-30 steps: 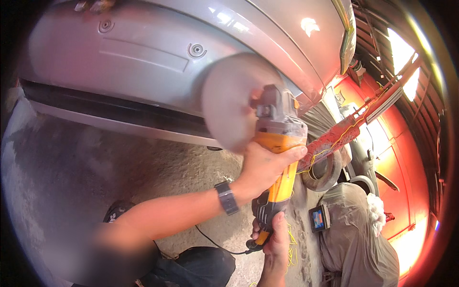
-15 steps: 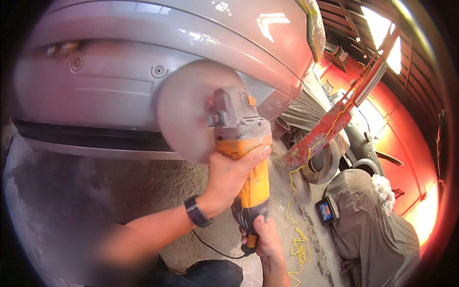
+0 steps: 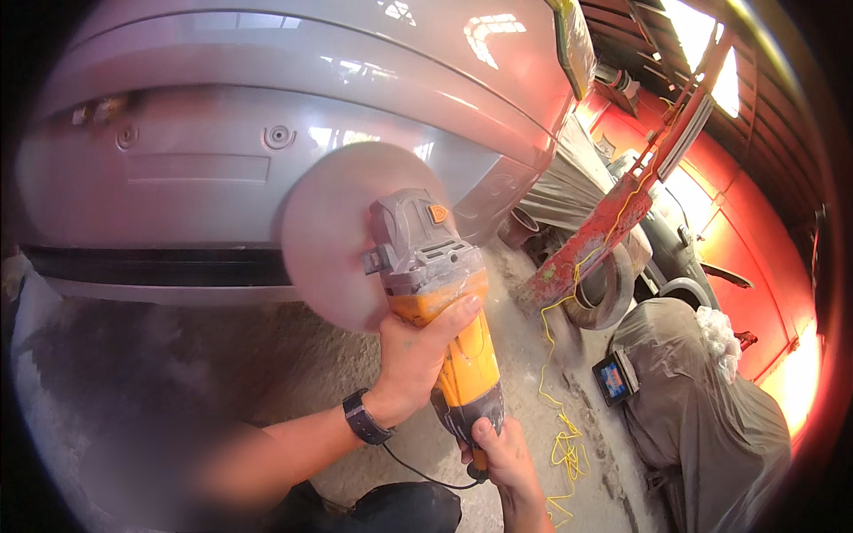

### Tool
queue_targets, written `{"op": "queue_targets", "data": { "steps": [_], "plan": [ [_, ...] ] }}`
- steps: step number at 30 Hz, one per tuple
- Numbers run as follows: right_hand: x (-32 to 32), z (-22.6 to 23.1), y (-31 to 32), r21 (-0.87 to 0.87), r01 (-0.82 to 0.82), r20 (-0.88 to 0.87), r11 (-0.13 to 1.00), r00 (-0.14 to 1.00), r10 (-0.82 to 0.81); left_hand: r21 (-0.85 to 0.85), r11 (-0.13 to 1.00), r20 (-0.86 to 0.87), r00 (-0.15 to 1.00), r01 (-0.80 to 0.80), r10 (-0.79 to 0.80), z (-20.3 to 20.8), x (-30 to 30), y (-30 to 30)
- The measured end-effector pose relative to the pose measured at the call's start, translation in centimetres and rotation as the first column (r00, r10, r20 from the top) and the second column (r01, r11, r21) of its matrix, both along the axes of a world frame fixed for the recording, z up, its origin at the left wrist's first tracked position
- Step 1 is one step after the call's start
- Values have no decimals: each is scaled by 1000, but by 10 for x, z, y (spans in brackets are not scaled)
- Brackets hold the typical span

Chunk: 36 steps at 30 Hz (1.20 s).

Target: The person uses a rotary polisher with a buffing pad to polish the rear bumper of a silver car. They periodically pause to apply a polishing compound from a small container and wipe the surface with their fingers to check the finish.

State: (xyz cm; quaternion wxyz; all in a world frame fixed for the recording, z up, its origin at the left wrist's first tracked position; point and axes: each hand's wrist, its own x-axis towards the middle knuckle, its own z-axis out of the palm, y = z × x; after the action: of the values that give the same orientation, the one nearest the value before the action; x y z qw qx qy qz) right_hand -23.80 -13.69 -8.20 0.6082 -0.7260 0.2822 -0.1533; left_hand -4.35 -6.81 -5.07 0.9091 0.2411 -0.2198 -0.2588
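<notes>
Two bare hands hold one yellow polisher (image 3: 469, 364). Nearest, toward five o'clock, the right hand (image 3: 502, 451) is wrapped about its rear handle; toward six, the left hand (image 3: 409, 357) is closed round the body just behind the grey head, a watch (image 3: 367, 417) on its wrist. The round pad (image 3: 322, 222) lies toward ten o'clock, in front of the silver car (image 3: 200, 209). I judge the step in hand to be buffing the car's lower panel; the next move calls for a firm grip at both ends, the pad flat to the paint and the black cord (image 3: 421, 473) clear of it.

The pad's working face is turned away, so I cannot fairly say whether it touches the panel; its smeared look suggests spinning. The right hand's far fingers and any trigger are hidden, and a blur swallows the left forearm toward eight o'clock. Farther off, toward three, a red post (image 3: 597, 235) leans beside a tyre (image 3: 597, 318); beyond, the red wall (image 3: 773, 302) partly washes out in glare.
</notes>
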Motion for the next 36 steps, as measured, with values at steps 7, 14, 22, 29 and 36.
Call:
{"op": "queue_targets", "data": {
  "steps": [7, 14, 22, 29, 36],
  "plan": [
    [-3, 7, -7, -79, 190, 118, 979, 976, -181, 11, 984, 68, 982, 177, -177, 18, -3, -40],
    [-9, 11, -9, -104, 173, 72, 979, 983, -166, 6, 981, 24, 980, 196, -196, 13, -6, -41],
    [-14, 22, -16, -191, 208, 89, 959, 977, -194, -50, 958, 62, 958, 282, -279, 26, -6, -53],
    [-16, 23, -12, -147, 189, 41, 971, 982, -185, -37, 980, -7, 981, 193, -194, 22, -12, -46],
    [-14, 22, -16, -98, 228, 125, 969, 968, -215, -59, 947, 71, 947, 316, -312, 29, -8, -55]
  ]
}}
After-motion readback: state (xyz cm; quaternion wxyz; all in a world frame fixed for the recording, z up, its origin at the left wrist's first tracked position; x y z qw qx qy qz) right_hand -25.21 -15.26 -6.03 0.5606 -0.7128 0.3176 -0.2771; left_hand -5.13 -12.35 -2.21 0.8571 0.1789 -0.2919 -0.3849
